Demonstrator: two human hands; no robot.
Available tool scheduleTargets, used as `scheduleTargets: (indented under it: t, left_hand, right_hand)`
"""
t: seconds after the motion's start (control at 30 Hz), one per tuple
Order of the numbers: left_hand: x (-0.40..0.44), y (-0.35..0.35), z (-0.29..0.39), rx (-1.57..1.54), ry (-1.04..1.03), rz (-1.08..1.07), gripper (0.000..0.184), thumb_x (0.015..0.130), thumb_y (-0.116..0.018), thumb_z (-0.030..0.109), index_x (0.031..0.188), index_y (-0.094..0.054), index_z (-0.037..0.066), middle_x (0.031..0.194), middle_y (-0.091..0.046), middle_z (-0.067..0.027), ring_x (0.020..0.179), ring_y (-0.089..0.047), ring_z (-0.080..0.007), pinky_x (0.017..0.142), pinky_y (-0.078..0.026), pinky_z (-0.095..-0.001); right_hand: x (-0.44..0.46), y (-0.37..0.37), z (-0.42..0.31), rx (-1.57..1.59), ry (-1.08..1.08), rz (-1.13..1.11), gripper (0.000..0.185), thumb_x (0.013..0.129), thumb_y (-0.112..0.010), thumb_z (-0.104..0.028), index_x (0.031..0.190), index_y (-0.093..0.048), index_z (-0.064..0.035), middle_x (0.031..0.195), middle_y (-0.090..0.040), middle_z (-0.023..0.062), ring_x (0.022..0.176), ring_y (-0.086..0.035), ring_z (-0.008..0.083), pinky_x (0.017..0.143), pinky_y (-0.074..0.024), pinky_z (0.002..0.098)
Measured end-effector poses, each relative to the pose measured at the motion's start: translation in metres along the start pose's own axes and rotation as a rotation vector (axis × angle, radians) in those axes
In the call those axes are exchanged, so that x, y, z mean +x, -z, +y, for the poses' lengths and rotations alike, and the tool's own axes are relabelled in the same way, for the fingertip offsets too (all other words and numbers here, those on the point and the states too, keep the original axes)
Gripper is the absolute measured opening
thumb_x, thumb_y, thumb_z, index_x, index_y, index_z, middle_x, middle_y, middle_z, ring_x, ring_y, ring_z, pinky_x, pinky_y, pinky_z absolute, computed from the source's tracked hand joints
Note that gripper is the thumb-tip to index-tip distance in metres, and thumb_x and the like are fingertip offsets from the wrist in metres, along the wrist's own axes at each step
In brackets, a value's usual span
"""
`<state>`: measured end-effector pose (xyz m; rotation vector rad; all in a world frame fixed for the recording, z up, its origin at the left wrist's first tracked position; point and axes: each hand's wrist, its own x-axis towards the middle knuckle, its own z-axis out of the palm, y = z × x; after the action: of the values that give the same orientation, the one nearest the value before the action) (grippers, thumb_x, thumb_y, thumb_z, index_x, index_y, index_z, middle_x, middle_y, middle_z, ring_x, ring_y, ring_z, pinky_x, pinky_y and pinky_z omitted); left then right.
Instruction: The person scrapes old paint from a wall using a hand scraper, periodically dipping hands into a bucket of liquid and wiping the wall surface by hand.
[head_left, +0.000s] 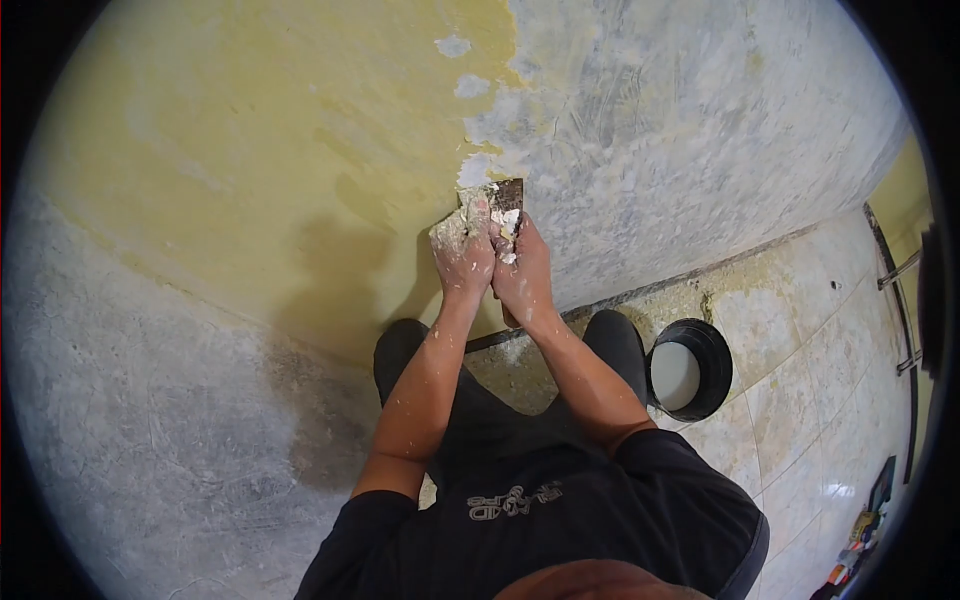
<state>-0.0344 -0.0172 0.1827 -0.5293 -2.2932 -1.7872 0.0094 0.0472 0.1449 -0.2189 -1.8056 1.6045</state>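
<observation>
A scraper (513,190) with a broad, dirty blade rests its edge against the wall, where yellow paint meets bared grey plaster. My right hand (524,275) is wrapped round its handle, whose brown end shows below the fist. Close beside it, my left hand (466,255) grips the left side of the blade, with the thumb laid along it. White and yellow paint flakes (509,222) lie on the blade between the hands. Crumbs of paint coat the left fingers and speckle both forearms. The left fingertips are partly hidden.
Yellow paint (250,130) covers the wall's upper left; grey plaster (680,130) shows at right and lower left. By my right knee stands a black bucket (718,370) of cloudy liquid. Paint debris litters the tiled floor (790,400) along the wall's base. Several small items (856,535) lie lower right.
</observation>
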Motion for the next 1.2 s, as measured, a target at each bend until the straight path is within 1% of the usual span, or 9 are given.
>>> scheduleTargets:
  t: [0.33, 0.4, 0.43, 0.67, 0.73, 0.8, 0.93, 1.07, 1.2]
  left_hand:
    - [-0.002, -0.007, -0.011, -0.048, 0.093, -0.004, 0.037, 0.090, -0.051, 0.028, 0.070, -0.061, -0.001, 0.061, -0.060, -0.0169, 0.055, -0.059, -0.0295, 0.054, -0.042, -0.0400]
    - [-0.011, -0.007, -0.029, 0.135, -0.108, 0.009, 0.036, 0.090, -0.052, 0.028, 0.069, -0.061, 0.000, 0.061, -0.060, -0.0166, 0.054, -0.058, -0.0296, 0.053, -0.042, -0.0401]
    - [-0.015, -0.010, -0.036, 0.150, -0.089, 0.005, 0.036, 0.090, -0.052, 0.028, 0.069, -0.062, 0.000, 0.061, -0.060, -0.0161, 0.055, -0.058, -0.0302, 0.055, -0.043, -0.0409]
    - [-0.006, -0.005, -0.011, 0.122, -0.082, -0.022, 0.038, 0.091, -0.050, 0.030, 0.071, -0.062, 0.000, 0.062, -0.061, -0.0154, 0.058, -0.059, -0.0305, 0.058, -0.043, -0.0416]
    - [-0.011, -0.006, -0.015, 0.073, 0.103, -0.090, 0.036, 0.091, -0.050, 0.028, 0.072, -0.063, 0.000, 0.063, -0.062, -0.0151, 0.058, -0.059, -0.0298, 0.058, -0.044, -0.0414]
    - [-0.010, -0.009, -0.025, 0.259, -0.153, -0.007, 0.035, 0.090, -0.051, 0.026, 0.072, -0.063, -0.001, 0.062, -0.062, -0.0145, 0.056, -0.059, -0.0297, 0.056, -0.044, -0.0398]
    - [0.001, -0.003, 0.000, 0.158, 0.041, -0.077, 0.030, 0.087, -0.055, 0.025, 0.074, -0.065, -0.001, 0.066, -0.063, -0.0168, 0.062, -0.060, -0.0333, 0.060, -0.045, -0.0430]
    - [-0.014, -0.010, -0.041, 0.299, -0.111, -0.097, 0.029, 0.085, -0.056, 0.024, 0.076, -0.065, -0.002, 0.070, -0.064, -0.0186, 0.065, -0.061, -0.0343, 0.063, -0.045, -0.0447]
    - [-0.007, -0.007, -0.021, 0.137, 0.080, -0.102, 0.030, 0.086, -0.054, 0.026, 0.077, -0.065, 0.000, 0.071, -0.063, -0.0193, 0.067, -0.061, -0.0352, 0.063, -0.045, -0.0440]
  right_hand:
    - [-0.002, 0.004, 0.002, 0.055, -0.040, -0.037, 0.023, 0.094, -0.052, -0.020, 0.103, -0.051, 0.0001, 0.064, -0.056, 0.0071, 0.043, -0.048, 0.0115, 0.040, -0.0390, 0.0285]
    - [-0.013, 0.001, 0.024, -0.072, -0.018, 0.024, 0.020, 0.093, -0.052, -0.019, 0.102, -0.051, -0.0007, 0.064, -0.056, 0.0064, 0.043, -0.048, 0.0111, 0.039, -0.0385, 0.0286]
    - [-0.013, -0.006, 0.037, -0.066, 0.227, 0.148, 0.019, 0.093, -0.052, -0.019, 0.100, -0.052, -0.0014, 0.064, -0.056, 0.0061, 0.042, -0.048, 0.0114, 0.039, -0.0382, 0.0288]
    - [-0.007, 0.000, 0.009, 0.115, -0.058, 0.017, 0.017, 0.094, -0.050, -0.016, 0.103, -0.052, -0.0018, 0.064, -0.055, 0.0050, 0.041, -0.046, 0.0102, 0.038, -0.0367, 0.0279]
    - [-0.007, -0.001, 0.037, -0.095, 0.275, 0.085, 0.019, 0.094, -0.049, -0.018, 0.105, -0.051, -0.0020, 0.065, -0.055, 0.0045, 0.041, -0.046, 0.0099, 0.037, -0.0361, 0.0271]
    - [-0.015, -0.002, 0.033, 0.035, -0.073, 0.007, 0.020, 0.094, -0.050, -0.018, 0.106, -0.050, -0.0020, 0.067, -0.056, 0.0043, 0.042, -0.046, 0.0092, 0.037, -0.0360, 0.0260]
    - [-0.001, -0.004, 0.012, 0.103, -0.073, 0.022, 0.019, 0.094, -0.050, -0.017, 0.106, -0.051, -0.0027, 0.068, -0.056, 0.0043, 0.044, -0.047, 0.0085, 0.038, -0.0365, 0.0254]
    - [-0.016, -0.006, 0.053, -0.138, 0.302, 0.179, 0.017, 0.093, -0.052, -0.016, 0.101, -0.052, -0.0018, 0.068, -0.057, 0.0058, 0.045, -0.048, 0.0110, 0.040, -0.0388, 0.0283]
    - [-0.010, 0.003, 0.019, -0.091, -0.134, -0.001, 0.024, 0.089, -0.053, -0.010, 0.109, -0.053, 0.0020, 0.090, -0.065, 0.0209, 0.083, -0.065, 0.0281, 0.071, -0.0479, 0.0356]
